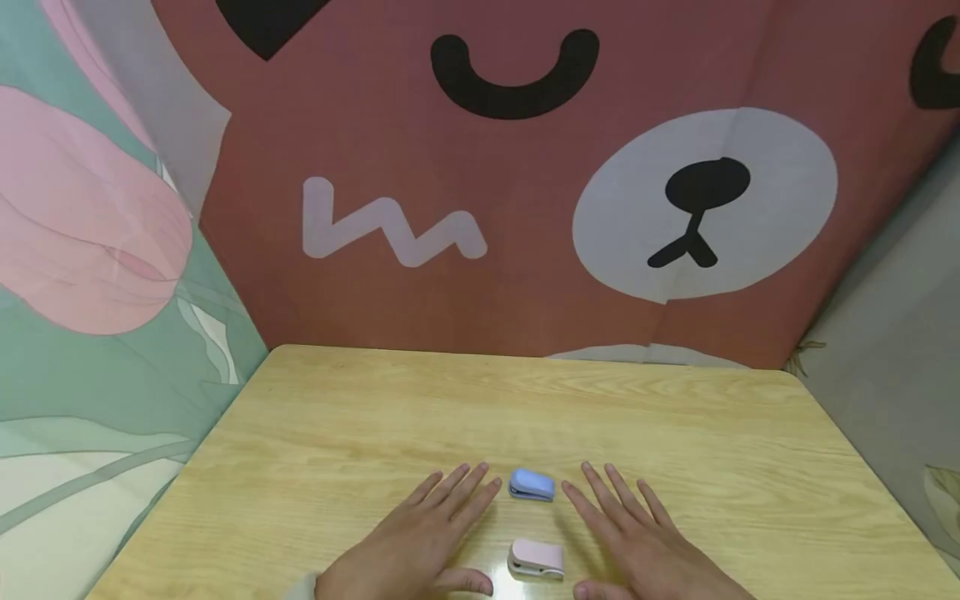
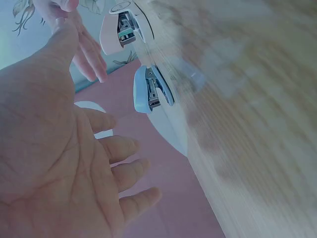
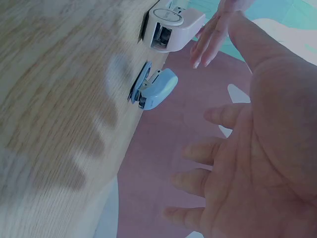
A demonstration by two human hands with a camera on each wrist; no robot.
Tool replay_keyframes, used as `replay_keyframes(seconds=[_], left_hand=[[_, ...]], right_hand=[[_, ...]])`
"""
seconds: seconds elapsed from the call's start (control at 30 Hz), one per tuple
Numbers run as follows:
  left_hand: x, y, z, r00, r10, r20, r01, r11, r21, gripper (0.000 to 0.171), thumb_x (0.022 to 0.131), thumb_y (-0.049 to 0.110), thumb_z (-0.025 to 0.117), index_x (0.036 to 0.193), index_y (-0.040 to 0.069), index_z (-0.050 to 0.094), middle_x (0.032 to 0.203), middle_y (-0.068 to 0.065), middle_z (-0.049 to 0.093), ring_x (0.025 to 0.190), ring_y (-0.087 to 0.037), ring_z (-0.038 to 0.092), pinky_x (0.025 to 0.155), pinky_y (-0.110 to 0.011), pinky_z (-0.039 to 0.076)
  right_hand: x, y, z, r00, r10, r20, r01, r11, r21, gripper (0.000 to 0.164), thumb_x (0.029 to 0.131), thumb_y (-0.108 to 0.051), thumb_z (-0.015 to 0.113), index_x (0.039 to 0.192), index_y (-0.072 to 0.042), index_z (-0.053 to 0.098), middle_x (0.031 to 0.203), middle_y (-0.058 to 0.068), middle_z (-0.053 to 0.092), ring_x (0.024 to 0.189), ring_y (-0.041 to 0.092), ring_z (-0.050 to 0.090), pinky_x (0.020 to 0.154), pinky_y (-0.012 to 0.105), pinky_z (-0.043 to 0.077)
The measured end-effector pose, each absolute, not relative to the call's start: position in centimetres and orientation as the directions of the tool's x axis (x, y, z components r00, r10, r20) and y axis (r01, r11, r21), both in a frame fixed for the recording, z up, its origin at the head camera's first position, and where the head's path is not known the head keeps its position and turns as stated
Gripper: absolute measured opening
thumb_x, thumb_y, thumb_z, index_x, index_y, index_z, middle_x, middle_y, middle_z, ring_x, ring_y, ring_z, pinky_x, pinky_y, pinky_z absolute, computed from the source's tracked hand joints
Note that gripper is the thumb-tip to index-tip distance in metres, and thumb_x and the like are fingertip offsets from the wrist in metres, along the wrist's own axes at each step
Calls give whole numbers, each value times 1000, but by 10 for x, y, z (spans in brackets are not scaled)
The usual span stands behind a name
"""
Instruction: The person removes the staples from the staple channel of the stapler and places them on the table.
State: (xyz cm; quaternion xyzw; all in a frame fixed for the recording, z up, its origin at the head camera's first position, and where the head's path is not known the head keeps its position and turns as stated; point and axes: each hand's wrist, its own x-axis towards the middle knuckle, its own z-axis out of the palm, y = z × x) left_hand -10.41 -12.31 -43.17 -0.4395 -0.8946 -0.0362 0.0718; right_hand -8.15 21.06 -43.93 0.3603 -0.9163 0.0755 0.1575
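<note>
Wooden counter (image 1: 337,433) near the bear backdrop carries a blue stapler (image 1: 532,485) and pink stapler (image 1: 536,558) between the left hand (image 1: 420,542) and right hand (image 1: 637,542), fingers spread flat, holding nothing, seemingly about to pick one.

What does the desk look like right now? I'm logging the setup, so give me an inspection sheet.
Surface: light wood table, bare apart from two small staplers.
Things: blue stapler lies between the fingertips of both hands; pink stapler lies nearer the person, between the palms. Neither is touched.
Clutter: nothing seen.
Hands: left hand and right hand are open, fingers straight, palms toward the table, one on each side of the staplers.
Cables: nothing seen.
Surroundings: red bear-face cloth behind the table, a green and pink flower cloth on the left, grey cloth on the right.
</note>
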Motion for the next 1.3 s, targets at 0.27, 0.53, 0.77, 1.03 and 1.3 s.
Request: replay_keyframes(seconds=[0.27, 0.53, 0.77, 1.03, 1.3], left_hand=[[-106, -121, -430, -605, 787, 121, 796, 595, 115, 88, 99, 69, 41, 160, 6, 31, 159, -18, 39, 144, -33, 40, 109, -52, 41], [-107, -120, -429, -654, 755, 52, 751, 639, 167, 83, 99, 70, 41, 158, 12, 39, 154, -14, 47, 138, -33, 48, 104, -54, 44], [-108, -116, -429, -647, 757, 89, 759, 628, 174, 80, 96, 70, 46, 153, 13, 45, 140, -6, 54, 120, -24, 58, 99, -44, 49], [-114, -108, -428, -614, 781, 113, 787, 593, 172, 54, 96, 58, 65, 131, 18, 58, 97, 10, 50, 73, -1, 44, 63, -21, 42], [-119, -96, -426, -611, 788, 84, 774, 570, 276, 41, 95, 48, 72, 124, 19, 65, 97, 12, 59, 74, 4, 49, 64, -17, 44]], right_hand=[[-79, 207, -430, -706, -631, 320, -678, 734, -48, 94, 92, -63, 66, 164, -20, 26, 163, 14, 34, 149, 35, 27, 117, 27, -12], [-80, 200, -422, -725, -653, 219, -685, 716, -134, 79, 99, -60, 58, 161, -18, 34, 160, 13, 40, 141, 43, 42, 121, 40, 7], [-85, 190, -412, -752, -657, -60, -603, 721, -341, 68, 103, -61, 48, 158, -22, 42, 153, 5, 49, 137, 35, 49, 101, 61, 44], [-95, 179, -410, -697, -715, -59, -680, 684, -265, 50, 104, -50, 57, 138, -14, 63, 123, -3, 69, 111, 15, 65, 89, 48, 53], [-98, 176, -407, -705, -708, -44, -678, 691, -251, 44, 103, -49, 60, 132, -17, 67, 113, -9, 62, 99, 9, 59, 85, 39, 54]])
